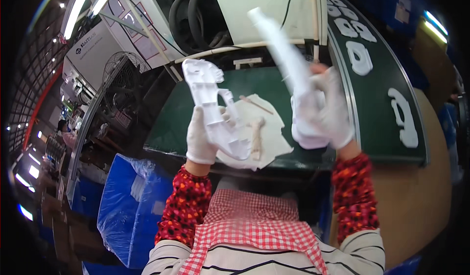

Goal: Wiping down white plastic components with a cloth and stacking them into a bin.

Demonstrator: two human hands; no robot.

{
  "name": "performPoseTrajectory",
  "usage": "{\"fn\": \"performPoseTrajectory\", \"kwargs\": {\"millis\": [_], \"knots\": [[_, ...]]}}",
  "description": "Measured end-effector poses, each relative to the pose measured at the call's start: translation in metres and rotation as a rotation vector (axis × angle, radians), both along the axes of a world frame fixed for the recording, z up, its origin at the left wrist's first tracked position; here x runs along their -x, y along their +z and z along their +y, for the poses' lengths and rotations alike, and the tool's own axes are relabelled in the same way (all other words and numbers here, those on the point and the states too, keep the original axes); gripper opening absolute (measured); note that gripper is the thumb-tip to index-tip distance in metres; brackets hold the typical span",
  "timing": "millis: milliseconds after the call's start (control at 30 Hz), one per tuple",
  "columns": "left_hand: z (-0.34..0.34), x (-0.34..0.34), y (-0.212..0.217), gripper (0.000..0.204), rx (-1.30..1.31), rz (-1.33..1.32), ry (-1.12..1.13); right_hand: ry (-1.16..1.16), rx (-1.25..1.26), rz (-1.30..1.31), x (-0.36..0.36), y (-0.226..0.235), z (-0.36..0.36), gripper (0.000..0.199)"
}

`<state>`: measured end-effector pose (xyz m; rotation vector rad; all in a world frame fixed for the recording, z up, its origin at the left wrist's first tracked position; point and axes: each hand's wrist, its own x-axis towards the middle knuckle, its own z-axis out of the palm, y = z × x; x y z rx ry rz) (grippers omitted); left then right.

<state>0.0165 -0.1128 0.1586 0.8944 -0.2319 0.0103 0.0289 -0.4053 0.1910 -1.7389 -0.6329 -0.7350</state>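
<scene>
Above the green worktop (274, 81), the gloved left hand (200, 138) gripped a white moulded plastic part (215, 108), held upright. The gloved right hand (328, 111) was closed around a blurred long white piece (281, 45). White cut-out shapes (360, 57) lay along the green strip at right. A blue bag-lined bin (129, 206) stood lower left.
</scene>
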Motion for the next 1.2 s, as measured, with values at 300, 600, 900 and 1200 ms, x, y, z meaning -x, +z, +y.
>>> {"fn": "performPoseTrajectory", "kwargs": {"millis": [300, 600, 900, 1200], "knots": [[-0.005, 0.089, 0.013, 0.050, -0.049, -0.148, -0.004, 0.006, 0.080, -0.052, 0.122, -0.053, 0.131, 0.077], [0.025, 0.108, 0.005, 0.060, 0.016, -0.166, 0.046, 0.012, 0.222, -0.170, 0.138, -0.042, 0.168, 0.069], [0.032, 0.100, -0.007, 0.066, 0.030, -0.111, -0.005, -0.066, 0.400, -0.094, 0.140, -0.031, 0.176, 0.067], [0.013, 0.085, -0.017, 0.070, -0.191, -0.055, 0.107, -0.081, 0.391, 0.082, 0.129, -0.047, 0.167, 0.052]]}}
